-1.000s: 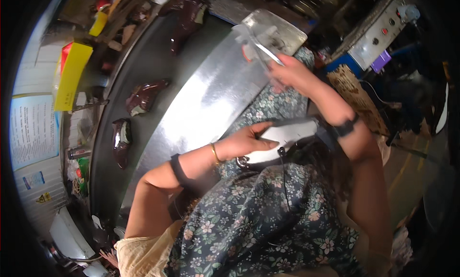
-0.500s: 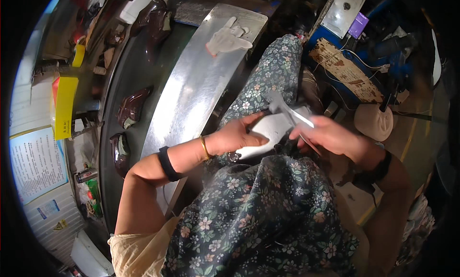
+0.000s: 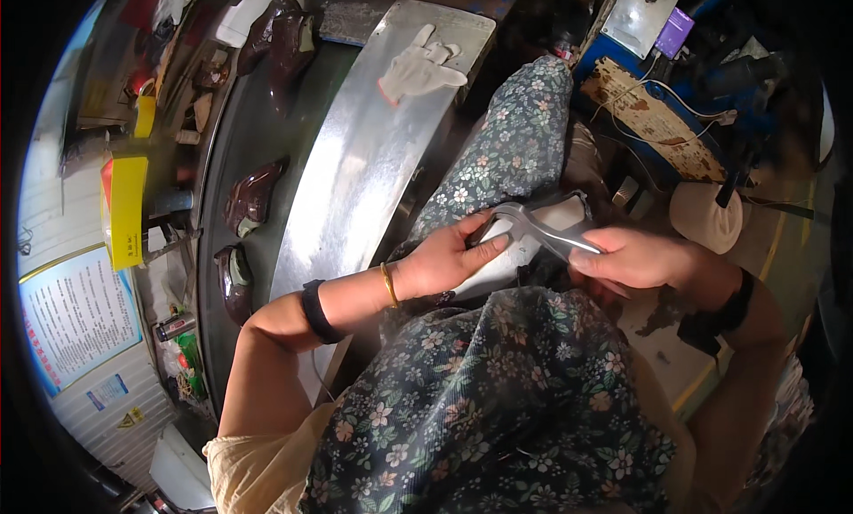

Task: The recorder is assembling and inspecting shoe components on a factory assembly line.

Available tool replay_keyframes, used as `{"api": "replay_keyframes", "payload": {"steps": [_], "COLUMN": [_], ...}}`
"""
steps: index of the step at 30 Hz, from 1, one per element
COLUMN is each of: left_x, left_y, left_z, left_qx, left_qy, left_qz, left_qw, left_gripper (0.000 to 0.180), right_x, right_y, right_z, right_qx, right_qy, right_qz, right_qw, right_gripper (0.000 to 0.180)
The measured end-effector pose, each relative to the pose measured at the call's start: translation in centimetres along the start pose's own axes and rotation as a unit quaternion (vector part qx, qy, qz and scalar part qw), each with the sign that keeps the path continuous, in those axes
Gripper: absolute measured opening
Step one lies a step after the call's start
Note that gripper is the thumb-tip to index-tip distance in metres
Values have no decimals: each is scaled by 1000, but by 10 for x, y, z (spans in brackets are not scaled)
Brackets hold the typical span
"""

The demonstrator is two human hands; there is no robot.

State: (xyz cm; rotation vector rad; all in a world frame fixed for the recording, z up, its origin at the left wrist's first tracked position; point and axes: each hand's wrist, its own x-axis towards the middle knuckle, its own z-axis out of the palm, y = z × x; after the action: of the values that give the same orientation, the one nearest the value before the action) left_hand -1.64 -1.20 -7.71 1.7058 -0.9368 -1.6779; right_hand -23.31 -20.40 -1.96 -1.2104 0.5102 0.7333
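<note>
A white shoe last (image 3: 500,267), or a shoe-shaped piece like it, lies across my lap on a dark floral apron (image 3: 480,363). My left hand (image 3: 449,258) grips its side, thumb on top and fingers around the edge. Closed around the handles of grey metal pincers (image 3: 544,233) is my right hand (image 3: 635,258). The curved head of the pincers rests against or just over the white surface, near my left fingertips. What the jaws hold, if anything, cannot be made out. The underside of the white piece is hidden.
Left of me, several glossy dark red shoes (image 3: 255,197) stand on a dark belt (image 3: 280,150). A white glove (image 3: 418,71) lies on the metal ledge (image 3: 342,159) beside it. At right are a blue machine with a worn board (image 3: 653,114) and a round beige piece (image 3: 706,216).
The pincers, raised and blurred earlier, have come down onto or close to the white piece. My right hand has shifted slightly right; my left hand keeps its grip.
</note>
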Motion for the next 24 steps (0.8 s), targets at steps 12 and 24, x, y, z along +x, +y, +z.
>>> {"api": "replay_keyframes", "payload": {"steps": [12,24], "left_x": [15,41], "left_y": [3,19], "left_z": [-35,-7], "left_qx": [-156,-30], "left_qy": [-204,-179], "left_qz": [-70,-100], "left_qw": [964,978], "left_gripper": [64,83], "right_x": [50,-12], "right_y": [89,100], "right_z": [29,64], "right_qx": [-248,-277], "right_qy": [259,279], "right_qz": [-171,-322], "right_qw": [918,861], "right_gripper": [31,29]}}
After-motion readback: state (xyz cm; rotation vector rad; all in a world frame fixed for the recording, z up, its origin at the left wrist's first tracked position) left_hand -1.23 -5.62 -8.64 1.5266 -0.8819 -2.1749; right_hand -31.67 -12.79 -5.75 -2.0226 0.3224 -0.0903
